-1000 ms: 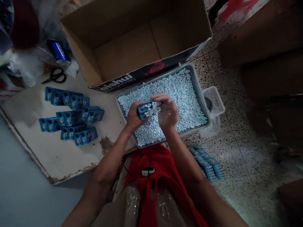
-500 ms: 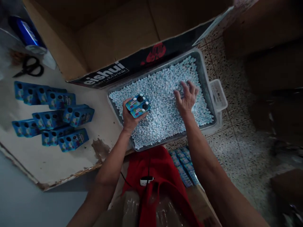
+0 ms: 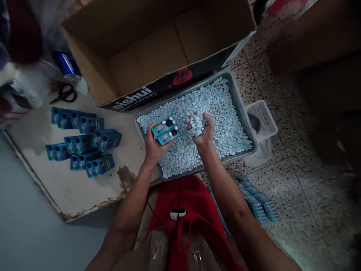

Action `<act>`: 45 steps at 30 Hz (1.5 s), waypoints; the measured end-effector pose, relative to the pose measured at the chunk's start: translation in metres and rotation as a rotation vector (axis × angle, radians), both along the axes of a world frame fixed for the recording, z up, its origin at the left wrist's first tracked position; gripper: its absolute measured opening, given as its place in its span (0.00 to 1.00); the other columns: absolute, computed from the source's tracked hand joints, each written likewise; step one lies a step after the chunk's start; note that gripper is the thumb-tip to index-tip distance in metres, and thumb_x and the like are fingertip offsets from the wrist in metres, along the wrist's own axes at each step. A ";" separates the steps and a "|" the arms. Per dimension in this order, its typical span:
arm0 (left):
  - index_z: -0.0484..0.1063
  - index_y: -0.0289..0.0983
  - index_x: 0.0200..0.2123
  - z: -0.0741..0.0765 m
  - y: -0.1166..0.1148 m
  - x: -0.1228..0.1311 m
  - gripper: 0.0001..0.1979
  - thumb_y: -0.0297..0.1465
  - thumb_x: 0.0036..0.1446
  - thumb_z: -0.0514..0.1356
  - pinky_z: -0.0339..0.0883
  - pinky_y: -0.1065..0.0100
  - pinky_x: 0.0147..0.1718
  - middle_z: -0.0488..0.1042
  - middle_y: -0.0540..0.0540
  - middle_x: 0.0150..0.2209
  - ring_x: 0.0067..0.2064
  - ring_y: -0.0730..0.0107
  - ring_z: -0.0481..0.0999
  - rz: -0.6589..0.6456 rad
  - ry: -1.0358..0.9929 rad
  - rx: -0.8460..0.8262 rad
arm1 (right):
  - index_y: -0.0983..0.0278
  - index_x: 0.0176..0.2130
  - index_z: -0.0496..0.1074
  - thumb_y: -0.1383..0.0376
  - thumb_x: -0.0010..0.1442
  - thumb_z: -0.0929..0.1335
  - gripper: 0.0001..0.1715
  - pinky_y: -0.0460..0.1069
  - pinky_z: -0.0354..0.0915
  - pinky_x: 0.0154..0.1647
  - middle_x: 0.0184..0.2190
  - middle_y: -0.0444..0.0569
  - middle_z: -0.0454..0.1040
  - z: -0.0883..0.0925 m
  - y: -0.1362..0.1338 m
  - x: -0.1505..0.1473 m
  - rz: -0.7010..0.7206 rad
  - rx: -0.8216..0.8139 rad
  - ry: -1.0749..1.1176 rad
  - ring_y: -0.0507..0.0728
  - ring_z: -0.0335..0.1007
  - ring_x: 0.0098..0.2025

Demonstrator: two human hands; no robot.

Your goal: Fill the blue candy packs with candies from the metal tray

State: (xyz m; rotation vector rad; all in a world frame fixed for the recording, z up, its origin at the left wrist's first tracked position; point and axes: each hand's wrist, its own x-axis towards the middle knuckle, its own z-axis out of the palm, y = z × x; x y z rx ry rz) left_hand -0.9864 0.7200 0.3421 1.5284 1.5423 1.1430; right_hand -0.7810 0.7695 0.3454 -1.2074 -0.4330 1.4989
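My left hand [image 3: 154, 145] grips two small blue packs [image 3: 166, 131] side by side, each with a round hole showing white pellets. Just to their right, my right hand [image 3: 202, 131] is cupped palm-up around a heap of pale blue and white pellets [image 3: 195, 124]. Both hands hover over a grey metal tray [image 3: 243, 109] filled with the same pellets. More blue packs [image 3: 84, 141] lie in rows on the white board to the left.
A large open cardboard box [image 3: 146, 52] stands behind the tray. Scissors [image 3: 65, 94] and a blue can [image 3: 66, 66] lie at the far left. Another stack of blue packs [image 3: 261, 201] rests on the speckled floor. A clear plastic container [image 3: 261, 120] sits beside the tray.
My right hand left the pellet bed at the tray's right, scooped up a handful and came back beside the packs. The left hand kept the packs in place.
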 end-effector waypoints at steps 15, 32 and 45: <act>0.71 0.42 0.57 0.019 -0.001 -0.013 0.37 0.36 0.44 0.79 0.77 0.50 0.55 0.80 0.42 0.53 0.54 0.49 0.82 -0.140 0.112 0.057 | 0.57 0.36 0.78 0.44 0.67 0.64 0.24 0.61 0.69 0.63 0.45 0.48 0.83 0.102 -0.025 -0.061 0.107 0.515 -0.175 0.61 0.78 0.53; 0.70 0.42 0.58 -0.006 -0.014 -0.042 0.41 0.46 0.45 0.81 0.75 0.52 0.59 0.79 0.41 0.54 0.56 0.51 0.81 -0.055 0.168 -0.001 | 0.57 0.65 0.71 0.50 0.62 0.74 0.36 0.72 0.60 0.71 0.71 0.61 0.61 -0.050 -0.114 -0.018 0.475 0.517 -1.678 0.75 0.54 0.75; 0.68 0.40 0.55 0.002 -0.018 -0.063 0.48 0.58 0.36 0.79 0.80 0.59 0.45 0.81 0.44 0.44 0.45 0.56 0.84 -0.238 -0.107 -0.160 | 0.58 0.39 0.72 0.54 0.47 0.79 0.23 0.51 0.73 0.41 0.38 0.43 0.77 0.006 -0.023 -0.010 -0.039 -0.105 -0.129 0.54 0.74 0.38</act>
